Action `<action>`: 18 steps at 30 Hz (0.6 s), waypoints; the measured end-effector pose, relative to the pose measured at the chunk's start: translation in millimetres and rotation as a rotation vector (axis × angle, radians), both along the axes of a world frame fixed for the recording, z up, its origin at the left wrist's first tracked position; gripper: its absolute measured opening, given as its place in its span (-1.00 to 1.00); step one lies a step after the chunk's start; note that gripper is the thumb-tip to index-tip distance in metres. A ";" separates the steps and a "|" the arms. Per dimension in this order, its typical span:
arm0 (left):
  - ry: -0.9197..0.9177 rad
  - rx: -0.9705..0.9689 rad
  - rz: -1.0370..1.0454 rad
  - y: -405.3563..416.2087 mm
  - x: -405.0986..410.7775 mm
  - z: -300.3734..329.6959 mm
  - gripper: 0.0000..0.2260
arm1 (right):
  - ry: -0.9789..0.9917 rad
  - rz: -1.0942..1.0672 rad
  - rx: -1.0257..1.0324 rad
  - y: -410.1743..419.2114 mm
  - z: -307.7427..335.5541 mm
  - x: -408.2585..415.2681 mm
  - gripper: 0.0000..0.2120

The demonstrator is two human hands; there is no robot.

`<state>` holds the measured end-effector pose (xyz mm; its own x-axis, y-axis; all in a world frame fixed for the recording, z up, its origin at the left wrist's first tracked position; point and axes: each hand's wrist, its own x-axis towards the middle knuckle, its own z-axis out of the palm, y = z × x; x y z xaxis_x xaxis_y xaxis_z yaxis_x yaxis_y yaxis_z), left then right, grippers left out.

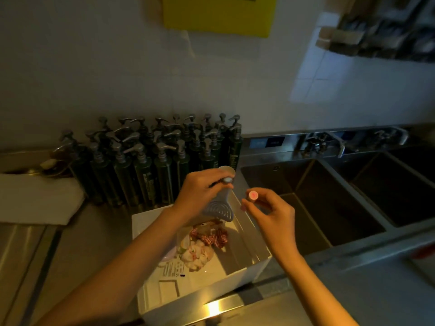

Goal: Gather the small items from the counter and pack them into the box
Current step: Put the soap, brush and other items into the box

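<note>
Right hand (270, 212) fingers pinch small round pink-faced cap (253, 195), held above sink-side edge of box. Left hand (202, 191) fingers curled round handle of grey ridged plastic scoop (220, 208), fan-shaped head pointing down into white box (235, 276). Box holds red checked fabric piece (211, 236) and crinkly packets. Box sits on steel surface (70, 255), beside sink (317, 208). Dark pump bottles (153, 156) behind.

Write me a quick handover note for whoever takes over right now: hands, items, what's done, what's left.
Left hand grips a grey slotted tool by its handle, above the white box.
Right hand pinches a small pink-capped item over the box's far right edge.
Done: checked fabric piece and some packets already lie in the box.
Left: set both held items in. Other small items left on the counter cannot be made out in this dim light.
</note>
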<state>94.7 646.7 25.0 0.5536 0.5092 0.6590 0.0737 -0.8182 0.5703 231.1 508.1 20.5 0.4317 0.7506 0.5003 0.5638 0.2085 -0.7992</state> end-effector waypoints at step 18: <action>0.388 0.069 0.064 4.0 -133.6 -48.4 -0.69 | 0.064 0.055 -0.214 18.9 -44.5 -68.2 -0.84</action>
<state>-38.9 650.7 -23.4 0.7367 0.5125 0.4411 0.3249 -0.8404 0.4338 162.8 527.0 -24.0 0.4131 0.8598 0.3001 0.5030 0.0593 -0.8622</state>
